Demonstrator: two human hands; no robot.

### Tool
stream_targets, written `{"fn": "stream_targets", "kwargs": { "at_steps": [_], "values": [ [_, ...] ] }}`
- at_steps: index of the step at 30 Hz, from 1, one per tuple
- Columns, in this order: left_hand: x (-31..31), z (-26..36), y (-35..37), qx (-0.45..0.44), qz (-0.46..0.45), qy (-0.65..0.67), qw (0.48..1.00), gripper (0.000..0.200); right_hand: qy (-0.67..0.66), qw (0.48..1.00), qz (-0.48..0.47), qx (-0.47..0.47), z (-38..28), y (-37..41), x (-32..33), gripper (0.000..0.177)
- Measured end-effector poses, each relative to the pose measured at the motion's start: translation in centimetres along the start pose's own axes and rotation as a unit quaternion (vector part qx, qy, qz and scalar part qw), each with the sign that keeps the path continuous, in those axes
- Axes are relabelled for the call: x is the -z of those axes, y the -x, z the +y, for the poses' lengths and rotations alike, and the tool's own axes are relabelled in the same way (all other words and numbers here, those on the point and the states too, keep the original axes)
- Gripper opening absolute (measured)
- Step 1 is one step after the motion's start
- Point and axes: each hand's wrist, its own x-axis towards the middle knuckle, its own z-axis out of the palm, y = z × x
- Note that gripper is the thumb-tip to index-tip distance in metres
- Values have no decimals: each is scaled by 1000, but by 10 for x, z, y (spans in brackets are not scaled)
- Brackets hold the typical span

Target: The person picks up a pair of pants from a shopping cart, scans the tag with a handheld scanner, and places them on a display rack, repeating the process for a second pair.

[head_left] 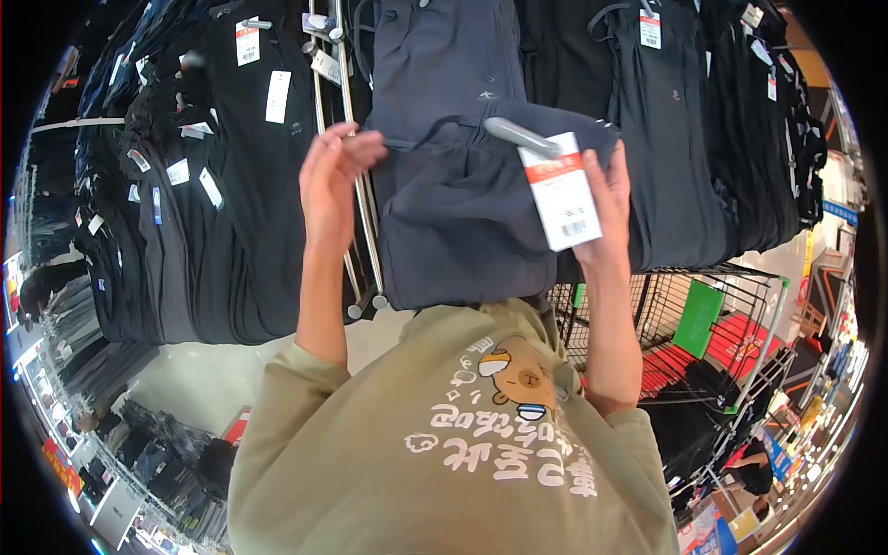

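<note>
Dark navy trousers (472, 208) with a gathered waistband and drawstring hang folded in front of my chest. My right hand (607, 208) grips their right edge near the waist, thumb in front beside a white-and-red price tag (564, 199). A grey plastic security tag (520, 135) sits on the waistband just above that label. My left hand (331, 180) is raised at the left end of the waistband, fingers apart and slightly blurred, close to the drawstring. Behind, another pair of dark trousers (444, 55) hangs on the rack.
Metal rack bars (363, 203) run upright beside my left hand. Black trousers (254, 185) hang in rows on the left, and grey trousers (671, 148) on the right. A wire shopping cart (638, 310) with a green panel (698, 314) stands below right.
</note>
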Motion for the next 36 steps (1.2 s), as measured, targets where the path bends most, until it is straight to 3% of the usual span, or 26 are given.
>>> {"fn": "stream_targets", "kwargs": {
  "at_steps": [2,4,5,7,8,9,10,11,12,13,14,15,16,17,18,19,20,21,23,26,30,33,36],
  "values": [
    [-17,-1,-32,-17,2,-63,998,45,-80,996,-20,-24,-24,-2,-7,28],
    [-39,-3,-57,42,-114,-59,991,58,-141,989,-38,-1,-43,-6,-19,29],
    [-41,-11,-65,18,-225,-74,971,64,-141,988,-56,19,-50,-11,-20,27],
    [-59,-15,-68,-8,-341,-88,936,69,-17,998,19,60,-68,-27,-20,37],
    [-75,-18,-63,88,-272,50,957,74,60,993,74,73,-74,-34,-18,42],
    [-91,-18,-58,184,-196,184,945,78,112,984,119,77,-76,-41,-14,48],
    [-99,-24,-54,190,-206,182,943,78,93,986,97,97,-73,-51,-1,47],
    [-106,-34,-50,176,-338,344,858,73,127,974,169,83,-69,-51,7,46],
    [-114,-37,-41,157,-449,491,730,71,131,964,211,90,-65,-50,11,45],
    [-119,-38,-29,164,-398,445,786,68,95,965,239,55,-64,-47,21,45],
    [-124,-38,-19,175,-400,443,783,68,56,963,264,19,-62,-44,29,45],
    [-132,-30,-13,273,-332,288,856,65,52,961,271,21,-59,-41,41,45],
    [-137,-26,-8,357,-250,118,892,62,6,967,255,-13,-56,-36,55,45],
    [-138,-37,-10,388,-228,206,869,55,-39,970,236,-45,-53,-31,66,47],
    [-141,-36,-8,388,-232,200,869,55,-44,969,238,-41,-53,-22,71,47],
    [-145,-34,-5,390,-327,364,780,55,-128,975,177,-44,-54,-11,74,50],
    [-149,-32,-2,375,-407,511,657,56,-211,970,110,-46,-54,-3,80,54],
    [-157,-25,2,373,-410,507,660,56,-241,962,107,-73,-46,2,92,62],
    [-174,-10,12,325,-449,550,624,57,-252,957,106,-91,-30,15,106,62],
    [-192,-8,9,292,-493,548,610,57,-228,962,103,-111,-5,35,116,62],
    [-201,8,1,267,-494,517,645,56,-175,970,93,-139,21,74,128,61],
    [-177,2,-7,243,-470,470,706,58,-171,962,80,-195,38,110,146,61],
    [-150,-11,3,223,-395,438,777,58,-289,892,41,-345,60,155,174,63]
  ]
}}
